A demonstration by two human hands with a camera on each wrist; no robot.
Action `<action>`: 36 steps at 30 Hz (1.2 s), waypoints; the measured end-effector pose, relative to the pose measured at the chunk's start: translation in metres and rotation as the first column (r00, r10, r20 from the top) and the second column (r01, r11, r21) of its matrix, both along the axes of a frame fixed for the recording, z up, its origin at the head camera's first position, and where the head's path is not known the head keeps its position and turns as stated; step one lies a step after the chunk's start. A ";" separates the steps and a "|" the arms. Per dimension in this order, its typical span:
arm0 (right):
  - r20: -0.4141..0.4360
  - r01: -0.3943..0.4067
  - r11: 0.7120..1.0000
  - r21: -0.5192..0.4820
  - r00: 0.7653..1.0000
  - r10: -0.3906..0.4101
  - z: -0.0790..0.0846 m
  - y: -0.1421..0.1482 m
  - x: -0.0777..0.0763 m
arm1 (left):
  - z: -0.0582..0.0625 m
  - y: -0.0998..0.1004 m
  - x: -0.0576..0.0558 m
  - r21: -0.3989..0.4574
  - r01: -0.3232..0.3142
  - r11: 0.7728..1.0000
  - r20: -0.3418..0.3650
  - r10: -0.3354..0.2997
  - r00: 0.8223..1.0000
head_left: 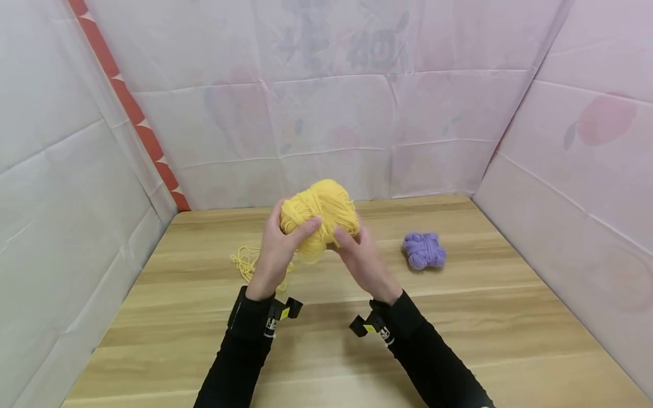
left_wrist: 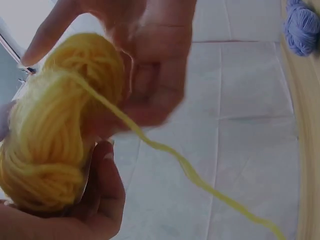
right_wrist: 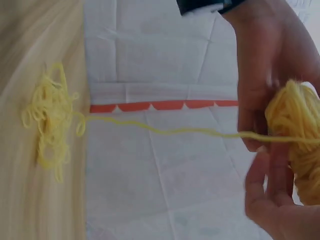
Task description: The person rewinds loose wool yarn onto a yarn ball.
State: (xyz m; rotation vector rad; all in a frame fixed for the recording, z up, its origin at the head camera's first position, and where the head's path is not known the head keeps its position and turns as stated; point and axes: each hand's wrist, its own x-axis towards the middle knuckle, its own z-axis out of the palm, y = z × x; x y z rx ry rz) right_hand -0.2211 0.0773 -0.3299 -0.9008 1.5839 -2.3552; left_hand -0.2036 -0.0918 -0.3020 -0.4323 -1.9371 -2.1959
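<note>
Both hands hold a fat yellow ball of yarn [head_left: 326, 207] up above the wooden table. The left hand [head_left: 276, 249] grips its left end, thumb lying across the front. At the other end the right hand [head_left: 363, 258] grips it, its thumb also on the near side. From the ball a single yellow strand [right_wrist: 165, 131] runs down to a loose tangle of yellow yarn [right_wrist: 50, 117] on the tabletop. In the head view that tangle is partly hidden behind the left hand and wrist.
A small purple ball of yarn [head_left: 424, 250] sits on the table [head_left: 459, 340] to the right of the hands. White sheeting [head_left: 326, 113] stands as walls at the back and both sides. A red scalloped strip [head_left: 127, 102] runs down the left back corner.
</note>
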 end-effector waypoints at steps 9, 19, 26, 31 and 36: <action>0.059 -0.134 0.916 0.379 0.991 0.120 -0.007 0.010 0.003 | -0.008 -0.006 0.005 0.114 -0.155 0.981 -0.021 0.158 0.987; -0.030 0.020 0.884 0.468 1.000 -0.006 0.008 0.046 0.015 | -0.008 -0.015 0.005 -0.012 -0.273 0.962 -0.004 0.273 0.962; -0.114 0.129 0.843 0.521 0.990 -0.081 0.022 0.057 0.024 | -0.008 -0.017 0.005 -0.298 -0.298 0.907 0.000 0.312 0.950; -0.133 0.206 0.824 0.527 0.978 -0.159 0.027 0.065 0.027 | -0.008 -0.022 0.005 -0.532 -0.185 0.826 -0.005 0.215 0.977; -0.136 0.201 0.854 0.480 0.979 -0.153 0.028 0.075 0.026 | -0.006 -0.027 0.009 -0.577 -0.012 0.817 0.053 0.053 0.997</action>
